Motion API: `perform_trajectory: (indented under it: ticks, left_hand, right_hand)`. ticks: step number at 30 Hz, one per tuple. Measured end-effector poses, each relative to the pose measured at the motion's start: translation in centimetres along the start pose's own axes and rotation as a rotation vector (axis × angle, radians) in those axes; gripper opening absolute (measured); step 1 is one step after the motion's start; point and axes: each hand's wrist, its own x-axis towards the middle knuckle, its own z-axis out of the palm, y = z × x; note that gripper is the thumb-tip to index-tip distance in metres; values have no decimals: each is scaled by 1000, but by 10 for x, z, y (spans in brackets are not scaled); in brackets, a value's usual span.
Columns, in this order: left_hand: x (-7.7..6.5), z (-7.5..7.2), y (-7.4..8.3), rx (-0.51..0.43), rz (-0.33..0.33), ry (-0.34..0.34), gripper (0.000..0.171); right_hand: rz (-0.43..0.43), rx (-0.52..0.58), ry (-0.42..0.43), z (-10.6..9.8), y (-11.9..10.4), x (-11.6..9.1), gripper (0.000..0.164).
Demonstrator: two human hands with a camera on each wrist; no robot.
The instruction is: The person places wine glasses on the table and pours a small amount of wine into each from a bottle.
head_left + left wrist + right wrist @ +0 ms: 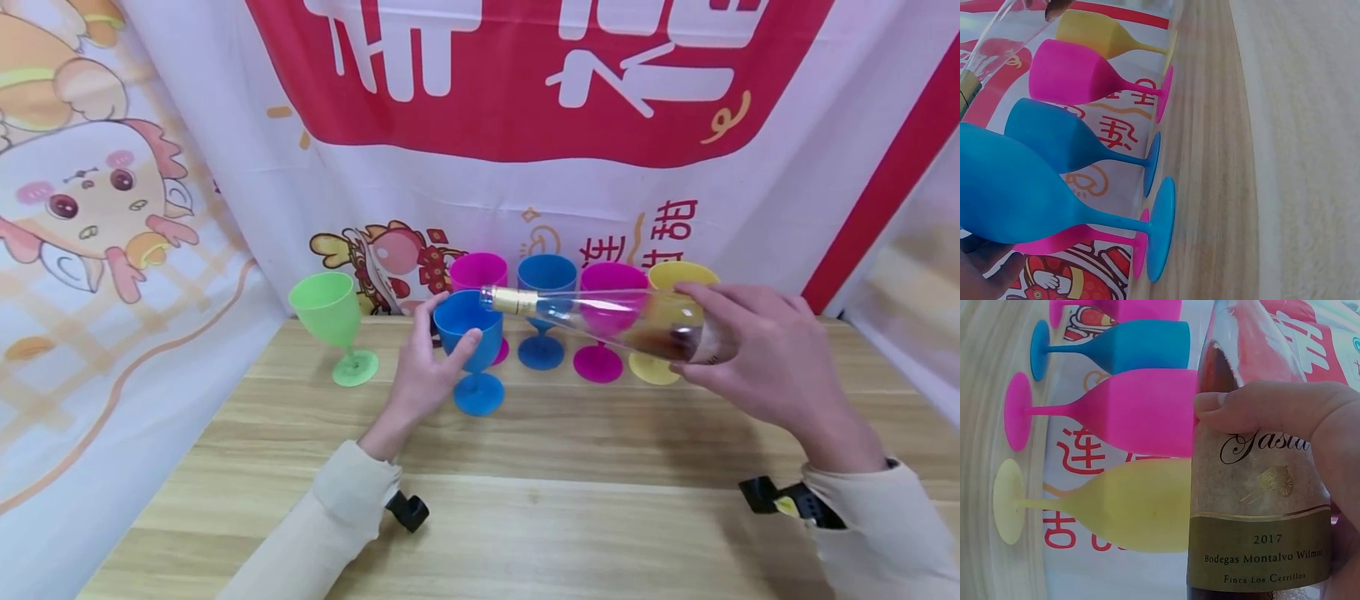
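Note:
My left hand (427, 367) grips the bowl of a blue plastic goblet (480, 354), thumb on the near side and fingers around the left. The goblet stands upright, in front of a row of other goblets. In my right hand (780, 367) is a clear glass wine bottle (577, 317), held by its body and tipped nearly level, neck to the left. Its mouth is right over the goblet's rim. Dark liquid lies low in the bottle near the hand. In the right wrist view, the thumb presses beside the bottle's label (1260, 544), which reads 2017.
Behind stand a magenta goblet (477, 268), a blue goblet (542, 352), another magenta goblet (597, 364) and a yellow goblet (654, 368). A light green goblet (330, 312) is at the left. The wooden table (525, 517) ends at a printed cloth backdrop (480, 192).

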Motion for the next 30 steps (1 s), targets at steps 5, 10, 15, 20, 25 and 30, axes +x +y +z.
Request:
perform_trajectory:
  ticks: [5,10,15,20,25,30]
  left_hand:
    - [-2,0,1,2,3,4,76]
    - [-1,2,0,2,20,-1,76]
    - [-1,2,-2,-1,21,7,76]
    - [-2,2,-1,-6,21,10,75]
    - [-2,3,-1,-3,20,16,75]
    - [-2,3,-1,2,26,19,75]
  right_hand:
    - [-26,-29,18,-1,-3,1,99]
    - [-39,-54,20,-3,-5,0,101]
    - [-58,-69,19,-3,-6,1,100]
    - [-60,-81,19,-3,-7,1,100]
    - [-76,-87,38,-3,-7,1,102]
    - [-78,-103,38,-5,-7,1,103]
